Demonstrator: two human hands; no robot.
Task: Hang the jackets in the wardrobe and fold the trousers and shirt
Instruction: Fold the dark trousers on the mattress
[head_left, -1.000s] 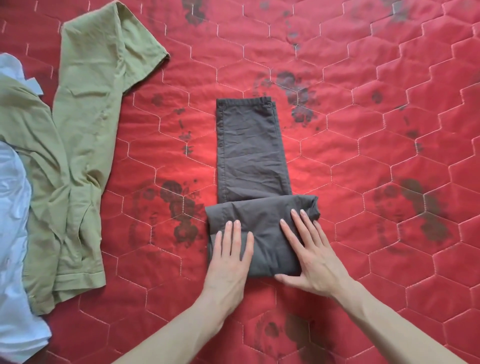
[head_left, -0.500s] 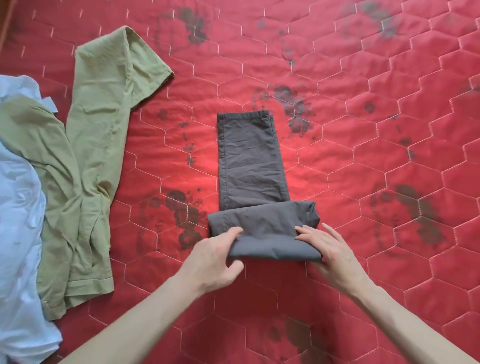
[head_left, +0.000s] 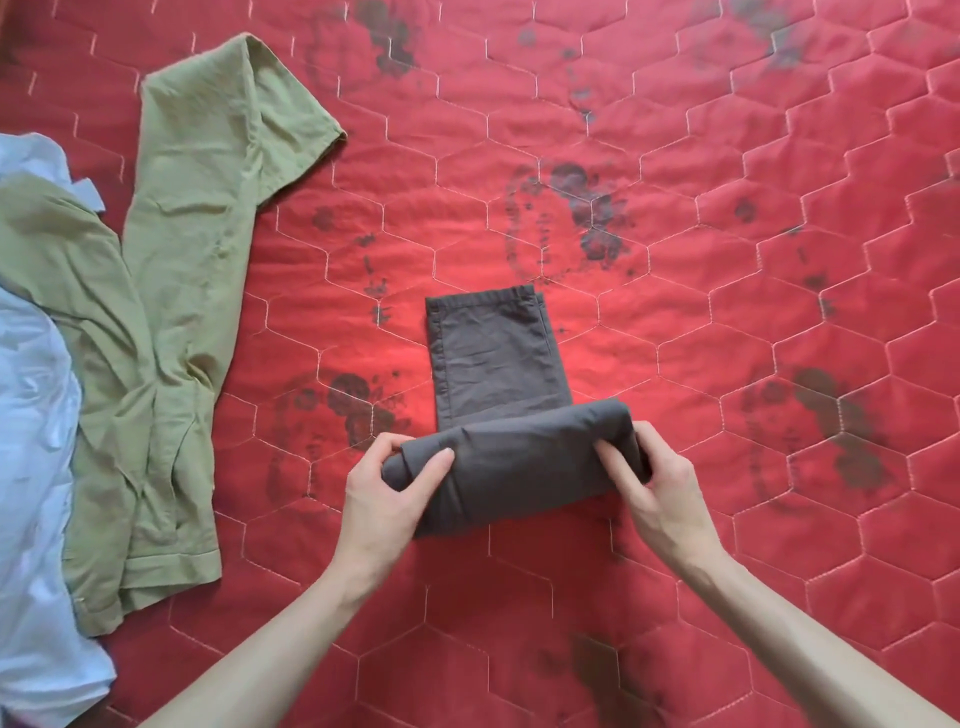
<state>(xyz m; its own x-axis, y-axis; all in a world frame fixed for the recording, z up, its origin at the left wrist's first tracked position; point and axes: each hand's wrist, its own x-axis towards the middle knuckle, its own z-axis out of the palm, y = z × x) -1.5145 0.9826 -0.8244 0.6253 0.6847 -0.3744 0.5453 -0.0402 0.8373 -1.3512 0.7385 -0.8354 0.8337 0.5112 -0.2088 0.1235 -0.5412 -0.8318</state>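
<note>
Dark grey trousers (head_left: 498, 364) lie folded lengthwise on the red quilt, their near end doubled into a thick fold that is lifted off the quilt. My left hand (head_left: 387, 486) grips the left end of that fold, thumb on top. At the right end my right hand (head_left: 652, 480) holds it the same way, fingers curled round the edge. The hem end of the trousers still lies flat, pointing away from me. Olive green trousers (head_left: 176, 291) lie spread out at the left. A light blue shirt (head_left: 31, 457) lies partly under them at the far left edge.
The red quilted bedspread (head_left: 753, 312) with hexagon stitching and dark printed patches fills the view. To the right of the grey trousers and in front of my arms only bare quilt shows.
My hands went from pressing flat on the folded part to gripping both its ends. The fold has been lifted and rolled toward the hem, so less flat trouser leg shows.
</note>
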